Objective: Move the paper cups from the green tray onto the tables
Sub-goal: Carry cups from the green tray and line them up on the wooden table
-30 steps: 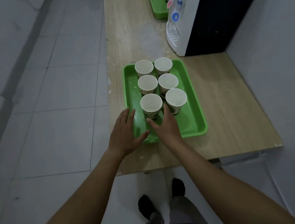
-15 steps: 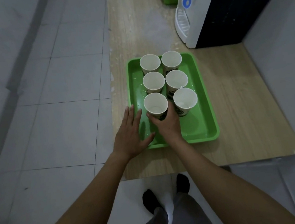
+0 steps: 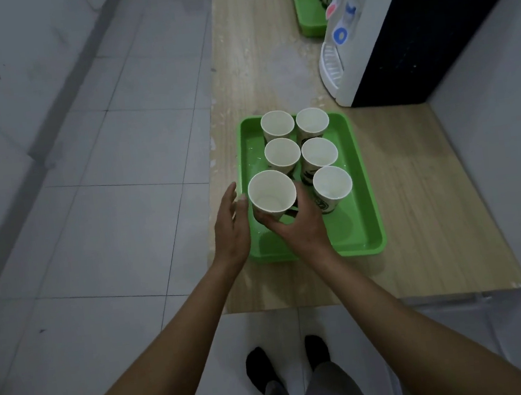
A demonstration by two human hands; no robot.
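Right hand [image 3: 301, 225] has its fingers curled round the near-left paper cup [image 3: 271, 192], which is over the near-left corner of the green tray [image 3: 368, 185] and looks lifted clear of the tray floor. Left hand [image 3: 232, 229] hovers flat beside the tray's left rim, fingers straight, holding nothing. Five other cups [image 3: 319, 151] stand in the tray on the bench [image 3: 416, 212]. The danger: those knuckles are just beside the near-right cup [image 3: 332, 186], so a careless swing could topple it, and a hard squeeze could buckle the thin paper wall.
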